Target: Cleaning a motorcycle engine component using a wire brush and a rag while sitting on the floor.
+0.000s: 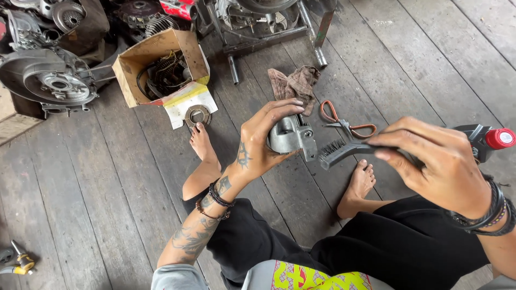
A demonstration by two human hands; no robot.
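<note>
The left hand (258, 142) is gripping a small grey metal part (293, 137), fingers curled over its top and thumb underneath, holding it up in the air above the wooden floor (97, 204) between the person's bare feet. The right hand (435, 161) is closed around the handle of a dark wire brush (344, 150), whose bristled head is touching the part's right lower edge. Judging from this, a scrubbing step is in hand: the brush is being worked against the metal while the other hand is steadying it. A further stroke would seem to call for a firm hold on the part and the bristles kept flat to the face being cleaned, perhaps with the part being turned to expose another side. The brush's long axis is lying nearly level, running left to right, with its bristle end pointing left toward the part; the part itself is sitting roughly squat, its longer side running across the view. Just beyond the hands, orange-handled scissors (346, 123) and a brownish rag (295, 83) are lying on the floor. A red-capped can (492, 139) is showing behind the right hand. Farther off, an open cardboard box (161, 64) holding wiring is resting near a metal ring (198, 114), with engine casings (48, 80) lying at the upper left.
</note>
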